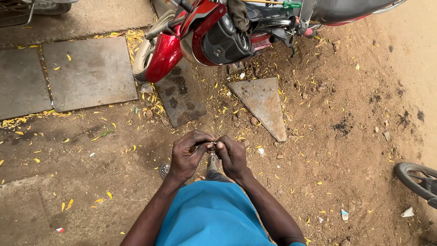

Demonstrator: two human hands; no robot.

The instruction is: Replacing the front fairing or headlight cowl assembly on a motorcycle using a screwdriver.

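Both hands met over the dirt ground (346,136), the left hand (189,155) and right hand (232,157) pinching a small metal part (213,145) between their fingertips. A red scooter (205,36) stood ahead, near a triangular slab (264,105)

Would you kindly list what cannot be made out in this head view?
- Small metal part: pinched between left hand and right hand; fingers cover it, too small to identify.
- Red scooter: cut off by the top edge.
- Wheel: cut off by the right edge.
- Feet: mostly hidden beneath hands and blue shirt.
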